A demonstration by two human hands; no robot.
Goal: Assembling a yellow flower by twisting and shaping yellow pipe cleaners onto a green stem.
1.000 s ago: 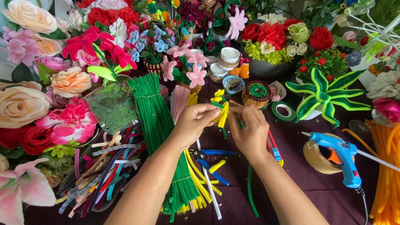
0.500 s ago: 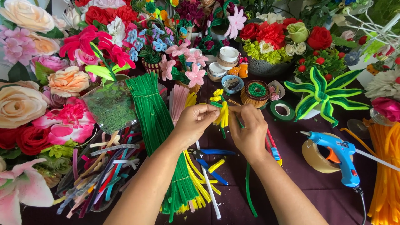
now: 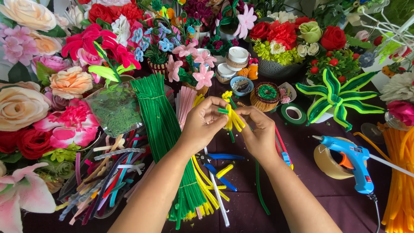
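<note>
Both hands meet above the dark table (image 3: 327,203): left hand (image 3: 202,125) and right hand (image 3: 258,133) each pinched shut on the yellow pipe-cleaner flower (image 3: 233,118), its green stem running roughly upright between them, equally near both

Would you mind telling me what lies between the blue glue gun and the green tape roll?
In the head view, only bare dark tablecloth lies between the glue gun and the tape roll.
</note>
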